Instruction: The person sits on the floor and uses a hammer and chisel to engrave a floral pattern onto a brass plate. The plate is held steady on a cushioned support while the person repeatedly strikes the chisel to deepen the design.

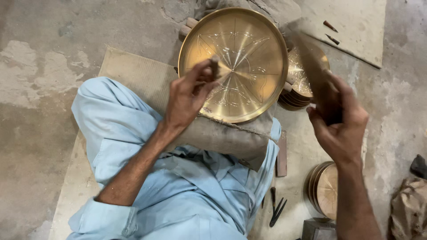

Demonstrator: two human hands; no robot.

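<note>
Down on the floor point(35, 89), the person sits cross-legged in light blue clothes, and a big round brass tray point(240, 49) leans tilted on a sand-coloured cloth pad point(227, 138) across the lap, its far rim up against wooden pegs point(189, 26). The left hand point(187, 100) is right at the tray's face, its grip closed narrow around a short chisel-like punch point(215, 66), thumb and fingers pinching it, tip set against the engraved lines near the tray's middle. Over on the other side, the right hand point(340, 122) hangs up off the tray, its grip wrapped tight around the handle of a mallet point(311, 66), the head blurred, well apart from the punch. Behind the mallet, a stack of smaller brass plates point(296, 95) sits just beside the tray's right edge. Near the right forearm, another pile of brass plates point(322, 189) stands on edge on the floor. Dark pointed tools point(276, 211) lie by the knee, and a flat wooden strip point(281, 155) rests just beside the pad. A woven mat point(133, 73) shows under the legs.
</note>
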